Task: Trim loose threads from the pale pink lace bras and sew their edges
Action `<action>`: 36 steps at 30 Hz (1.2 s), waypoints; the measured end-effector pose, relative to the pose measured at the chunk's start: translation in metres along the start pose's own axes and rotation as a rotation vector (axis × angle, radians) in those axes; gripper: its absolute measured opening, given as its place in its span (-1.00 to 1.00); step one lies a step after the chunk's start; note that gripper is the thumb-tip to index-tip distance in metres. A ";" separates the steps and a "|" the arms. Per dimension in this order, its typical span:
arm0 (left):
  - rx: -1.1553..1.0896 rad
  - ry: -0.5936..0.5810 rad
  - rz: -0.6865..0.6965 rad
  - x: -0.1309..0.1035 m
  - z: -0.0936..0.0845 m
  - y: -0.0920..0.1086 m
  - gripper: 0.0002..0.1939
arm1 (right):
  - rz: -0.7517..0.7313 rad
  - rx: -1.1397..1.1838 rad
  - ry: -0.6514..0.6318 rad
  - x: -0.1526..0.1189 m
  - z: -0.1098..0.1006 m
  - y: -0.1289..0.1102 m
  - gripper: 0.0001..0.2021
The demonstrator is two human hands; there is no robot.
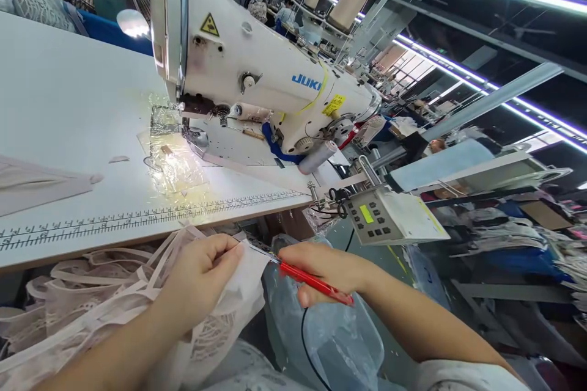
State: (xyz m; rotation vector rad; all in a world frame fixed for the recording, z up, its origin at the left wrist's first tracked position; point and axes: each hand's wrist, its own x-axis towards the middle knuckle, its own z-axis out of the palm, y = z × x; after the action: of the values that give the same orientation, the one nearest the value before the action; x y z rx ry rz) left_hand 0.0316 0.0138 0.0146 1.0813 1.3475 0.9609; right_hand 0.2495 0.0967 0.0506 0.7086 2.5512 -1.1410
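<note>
My left hand (pixel 199 278) pinches the edge of a pale lace garment (pixel 245 275) just below the front edge of the sewing table (pixel 68 91). To its right, my right hand (pixel 328 266) is wrapped round a red-handled tool (pixel 316 283). The tool's thin metal tip points left and meets the cloth close to my left fingertips; the exact shape of the tip is too small to tell. More pale fabric and straps (pixel 92 281) hang below the table at the left.
A white sewing machine (pixel 270 55) stands on the table, above a printed ruler strip (pixel 137 218). A control box (pixel 376 214) is at the right of the table. Clear plastic (pixel 321 330) lies below my right hand. Other people sit far behind.
</note>
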 end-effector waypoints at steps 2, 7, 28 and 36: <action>-0.010 0.005 0.007 0.001 -0.001 -0.001 -0.64 | 0.038 -0.046 0.005 0.001 -0.002 -0.002 -0.37; -0.100 -0.021 -0.025 0.003 -0.003 -0.006 -0.68 | 0.066 -0.063 0.015 0.004 -0.007 -0.009 -0.42; -0.036 -0.044 -0.011 0.002 -0.013 -0.009 -0.64 | 0.228 -0.128 0.287 0.018 -0.015 -0.003 -0.52; -0.049 -0.064 0.038 0.003 -0.010 -0.011 -0.67 | 0.558 -0.566 0.490 0.100 -0.089 0.008 -0.68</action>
State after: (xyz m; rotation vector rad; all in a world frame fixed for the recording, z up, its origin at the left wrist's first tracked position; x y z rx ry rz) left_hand 0.0206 0.0140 0.0036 1.0948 1.2492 0.9742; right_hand 0.1655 0.2006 0.0622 1.5291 2.5595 -0.0564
